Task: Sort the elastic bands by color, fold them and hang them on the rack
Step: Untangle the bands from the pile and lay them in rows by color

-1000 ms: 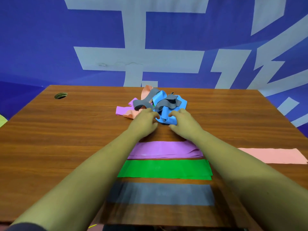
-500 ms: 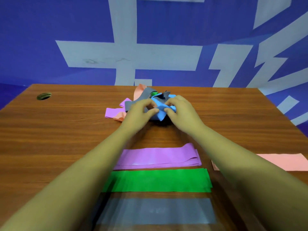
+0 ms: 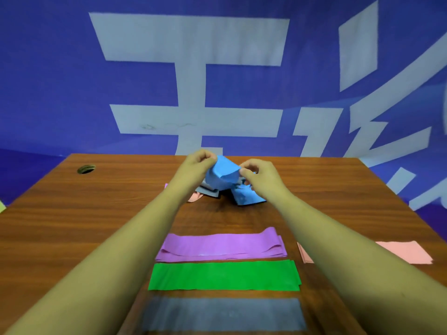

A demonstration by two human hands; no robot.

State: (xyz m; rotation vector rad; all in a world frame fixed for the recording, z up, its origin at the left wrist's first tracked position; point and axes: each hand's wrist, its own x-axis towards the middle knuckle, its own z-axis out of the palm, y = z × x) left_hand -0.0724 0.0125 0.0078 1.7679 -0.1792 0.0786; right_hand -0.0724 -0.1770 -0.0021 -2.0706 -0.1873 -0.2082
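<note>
Up top, both hands, left (image 3: 196, 165) & right (image 3: 258, 176), pinch a blue band (image 3: 223, 176) w/ curled fingers, lifted over the pile (image 3: 244, 198) on the counter (image 3: 96, 213).

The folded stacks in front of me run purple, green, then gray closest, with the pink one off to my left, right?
Not quite. The head view shows the pink stack on the right, not the left. The purple stack, green stack and gray stack run as you said.

Beyond the green band (image 3: 223, 276), left hand (image 3: 194, 169) and right hand (image 3: 262, 181) hide most of the pile (image 3: 246, 199). Right of it, a forearm (image 3: 338, 240) crosses the pink band (image 3: 407, 255). Nearer, the grey band (image 3: 223, 314) blurs.
</note>
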